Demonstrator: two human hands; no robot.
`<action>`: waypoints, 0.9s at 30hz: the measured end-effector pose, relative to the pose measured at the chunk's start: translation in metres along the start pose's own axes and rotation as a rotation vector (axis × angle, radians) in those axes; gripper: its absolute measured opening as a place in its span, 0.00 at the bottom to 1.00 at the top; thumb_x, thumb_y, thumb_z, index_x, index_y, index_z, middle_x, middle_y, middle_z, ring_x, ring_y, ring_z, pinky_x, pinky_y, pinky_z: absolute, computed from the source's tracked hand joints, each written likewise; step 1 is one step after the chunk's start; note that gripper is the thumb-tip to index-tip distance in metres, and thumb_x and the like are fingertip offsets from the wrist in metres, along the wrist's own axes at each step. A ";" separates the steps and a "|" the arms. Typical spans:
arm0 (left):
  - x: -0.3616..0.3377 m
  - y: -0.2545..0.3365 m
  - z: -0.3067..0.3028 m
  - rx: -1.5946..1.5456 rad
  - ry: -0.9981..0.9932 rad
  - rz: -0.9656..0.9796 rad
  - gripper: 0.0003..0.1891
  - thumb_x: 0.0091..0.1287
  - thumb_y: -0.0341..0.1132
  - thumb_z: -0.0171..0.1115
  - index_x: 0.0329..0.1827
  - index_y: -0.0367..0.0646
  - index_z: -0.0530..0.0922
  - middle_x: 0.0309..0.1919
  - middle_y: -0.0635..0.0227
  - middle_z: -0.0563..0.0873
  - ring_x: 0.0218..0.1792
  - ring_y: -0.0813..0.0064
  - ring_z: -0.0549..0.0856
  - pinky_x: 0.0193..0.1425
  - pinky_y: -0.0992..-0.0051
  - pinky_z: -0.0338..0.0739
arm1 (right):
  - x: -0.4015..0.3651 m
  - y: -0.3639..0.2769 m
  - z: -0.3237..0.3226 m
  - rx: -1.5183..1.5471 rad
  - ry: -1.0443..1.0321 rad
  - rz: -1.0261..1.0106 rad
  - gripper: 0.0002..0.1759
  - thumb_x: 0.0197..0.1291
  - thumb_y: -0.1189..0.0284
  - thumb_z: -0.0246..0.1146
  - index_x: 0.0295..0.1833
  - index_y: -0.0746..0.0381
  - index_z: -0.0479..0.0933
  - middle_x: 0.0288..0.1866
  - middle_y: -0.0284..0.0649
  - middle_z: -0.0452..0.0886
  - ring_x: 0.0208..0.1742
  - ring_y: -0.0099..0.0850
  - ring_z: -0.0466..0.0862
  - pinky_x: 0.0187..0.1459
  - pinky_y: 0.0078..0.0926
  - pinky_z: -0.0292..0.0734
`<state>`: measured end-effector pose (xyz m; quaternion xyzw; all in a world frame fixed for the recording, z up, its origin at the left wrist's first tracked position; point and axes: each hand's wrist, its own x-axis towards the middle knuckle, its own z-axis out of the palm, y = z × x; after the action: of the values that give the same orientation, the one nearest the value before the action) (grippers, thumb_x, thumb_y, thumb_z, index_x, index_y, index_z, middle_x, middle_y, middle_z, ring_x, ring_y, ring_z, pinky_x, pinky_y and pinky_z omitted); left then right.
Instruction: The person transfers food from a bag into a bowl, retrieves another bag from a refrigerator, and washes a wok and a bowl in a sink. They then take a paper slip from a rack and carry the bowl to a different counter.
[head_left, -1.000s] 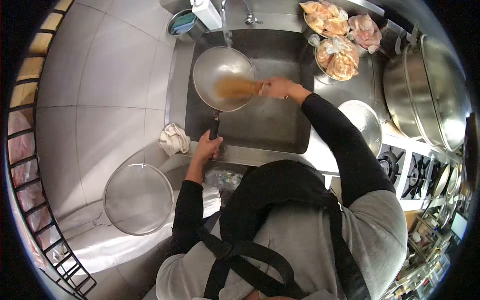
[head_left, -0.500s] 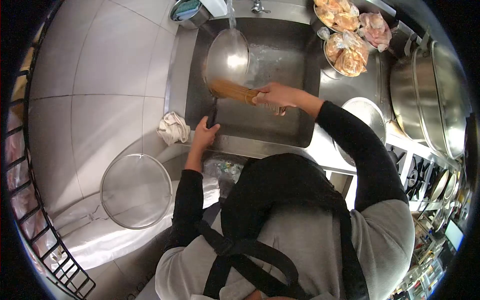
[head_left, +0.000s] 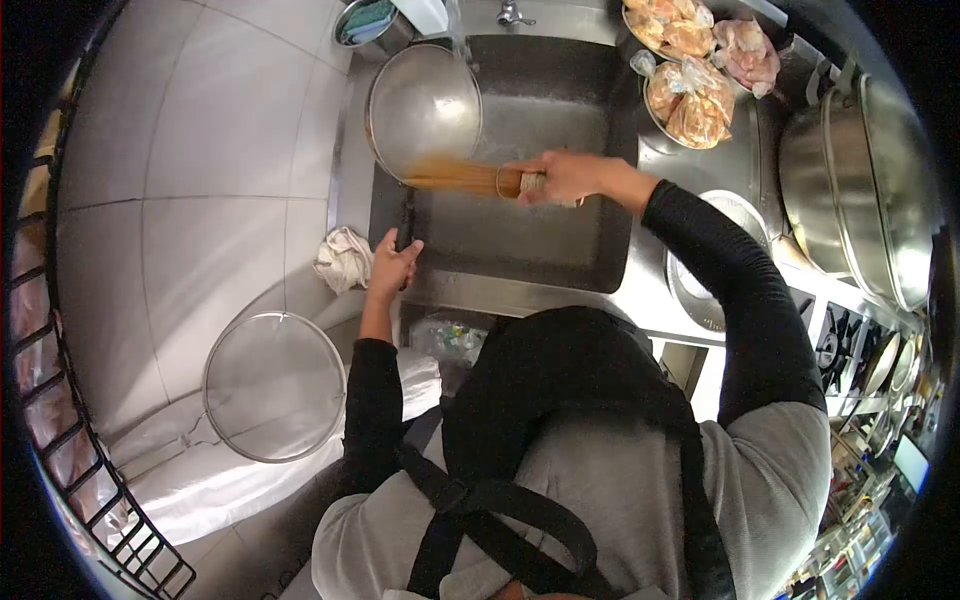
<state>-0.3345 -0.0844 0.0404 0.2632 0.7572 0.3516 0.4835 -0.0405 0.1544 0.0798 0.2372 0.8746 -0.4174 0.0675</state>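
Observation:
My left hand (head_left: 393, 265) is wrapped around the dark handle of a round steel wok (head_left: 425, 105), which is held over the left side of the sink (head_left: 530, 235). In my right hand (head_left: 570, 180) is a bamboo wok brush (head_left: 485, 180), gripped at its bound end. Its bristle tips are blurred by motion and overlap the wok's near rim. Water runs down from the top edge, just beyond the wok's far right rim.
Bagged food (head_left: 690, 100) fills bowls at the back right, beside large metal pots (head_left: 860, 190). A crumpled cloth (head_left: 345, 260) lies left of the sink. A round mesh strainer (head_left: 275, 388) rests lower left. A metal container (head_left: 375, 30) with a sponge stands at the sink's back left corner.
The wok has shifted left and slightly away from me, out from under the water stream. My left hand moved left with it; the brush has swung to a more level angle.

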 end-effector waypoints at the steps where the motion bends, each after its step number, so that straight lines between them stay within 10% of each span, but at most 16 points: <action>1: -0.002 -0.003 -0.003 -0.028 -0.009 0.016 0.12 0.67 0.35 0.67 0.41 0.44 0.70 0.15 0.76 0.70 0.12 0.83 0.69 0.14 0.77 0.63 | 0.002 0.004 -0.009 0.014 -0.076 0.052 0.37 0.60 0.53 0.65 0.74 0.49 0.66 0.42 0.48 0.85 0.43 0.40 0.85 0.48 0.38 0.78; 6: 0.008 -0.006 -0.001 -0.047 0.065 0.031 0.17 0.67 0.35 0.67 0.53 0.40 0.72 0.15 0.76 0.70 0.12 0.83 0.69 0.14 0.77 0.64 | 0.012 0.023 0.004 -0.043 -0.014 0.005 0.34 0.56 0.55 0.66 0.69 0.50 0.71 0.46 0.50 0.85 0.49 0.46 0.84 0.51 0.41 0.78; 8: 0.001 -0.002 -0.004 -0.122 -0.024 -0.005 0.36 0.66 0.36 0.68 0.73 0.33 0.59 0.14 0.75 0.71 0.12 0.82 0.69 0.15 0.77 0.63 | 0.011 0.040 0.004 0.001 -0.052 -0.003 0.37 0.58 0.54 0.66 0.73 0.48 0.67 0.54 0.52 0.81 0.57 0.48 0.80 0.57 0.41 0.74; 11: 0.006 -0.013 -0.010 -0.070 -0.061 -0.021 0.47 0.66 0.35 0.68 0.78 0.29 0.45 0.14 0.74 0.71 0.13 0.81 0.70 0.16 0.77 0.63 | 0.021 0.049 -0.022 -0.096 -0.087 0.105 0.38 0.60 0.52 0.64 0.75 0.48 0.64 0.60 0.52 0.79 0.61 0.48 0.79 0.61 0.43 0.74; 13: 0.012 -0.016 -0.004 -0.036 -0.063 -0.028 0.46 0.66 0.35 0.68 0.78 0.29 0.45 0.14 0.74 0.71 0.13 0.81 0.70 0.16 0.76 0.63 | 0.037 0.048 -0.033 -0.391 0.339 0.309 0.37 0.60 0.52 0.63 0.74 0.49 0.66 0.57 0.50 0.81 0.56 0.45 0.83 0.55 0.42 0.78; 18: 0.015 0.000 0.031 0.069 0.045 -0.049 0.34 0.66 0.33 0.66 0.71 0.31 0.61 0.14 0.74 0.71 0.12 0.81 0.70 0.15 0.75 0.63 | 0.053 0.001 0.002 0.061 0.332 0.133 0.39 0.55 0.45 0.64 0.67 0.57 0.73 0.54 0.52 0.83 0.53 0.48 0.84 0.55 0.44 0.78; 20: 0.009 0.006 0.030 0.131 0.018 0.050 0.17 0.66 0.32 0.65 0.53 0.38 0.70 0.14 0.73 0.71 0.11 0.80 0.69 0.14 0.74 0.62 | 0.025 -0.019 0.008 0.190 0.177 0.136 0.41 0.54 0.41 0.63 0.67 0.58 0.73 0.60 0.52 0.80 0.58 0.48 0.82 0.60 0.44 0.75; 24: 0.001 -0.016 0.009 -0.125 -0.107 -0.014 0.12 0.66 0.31 0.65 0.40 0.44 0.67 0.15 0.72 0.72 0.11 0.80 0.70 0.13 0.73 0.63 | 0.046 0.082 0.010 0.007 -0.057 -0.057 0.37 0.62 0.45 0.58 0.70 0.57 0.70 0.49 0.44 0.85 0.47 0.39 0.86 0.51 0.39 0.80; 27: -0.001 -0.024 0.023 -0.166 -0.120 -0.102 0.12 0.65 0.31 0.66 0.42 0.42 0.69 0.16 0.72 0.72 0.11 0.80 0.71 0.13 0.74 0.64 | 0.057 0.055 -0.017 0.089 0.414 0.241 0.39 0.62 0.42 0.58 0.67 0.62 0.73 0.61 0.45 0.79 0.54 0.37 0.83 0.48 0.38 0.82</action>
<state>-0.3144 -0.0933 0.0150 0.2041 0.7077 0.3715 0.5653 -0.0637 0.2174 0.0345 0.4229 0.8159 -0.3871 -0.0747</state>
